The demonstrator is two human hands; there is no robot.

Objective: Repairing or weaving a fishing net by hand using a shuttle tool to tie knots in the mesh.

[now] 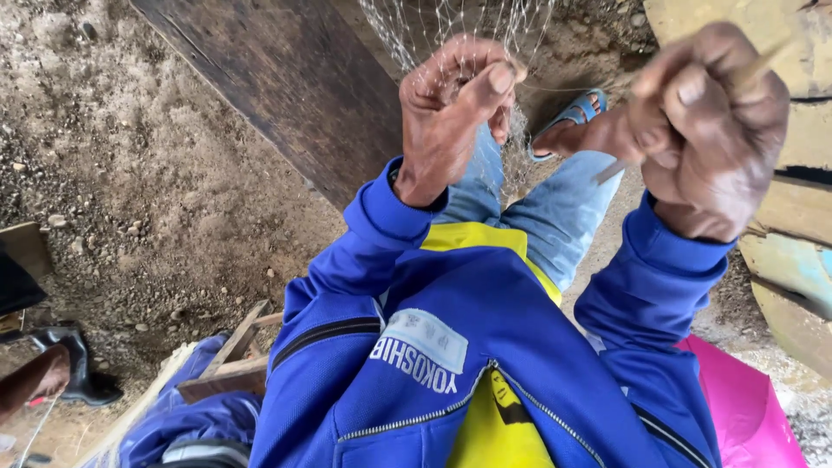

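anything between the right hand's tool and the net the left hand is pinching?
Nothing visible. The left hand pinches the fine net between thumb and fingers. The right hand grips a thin stick-like tool off to the side, apart from the net. Between the hands only open air shows, with the jeans and sandal below.

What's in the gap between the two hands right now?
In the head view, a thin taut thread spans from the left hand to the right hand; behind it, a sandalled foot.

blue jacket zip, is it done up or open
Open. The zipper runs as two separate toothed edges spreading apart down the blue jacket, and the yellow shirt shows in the gap between them.
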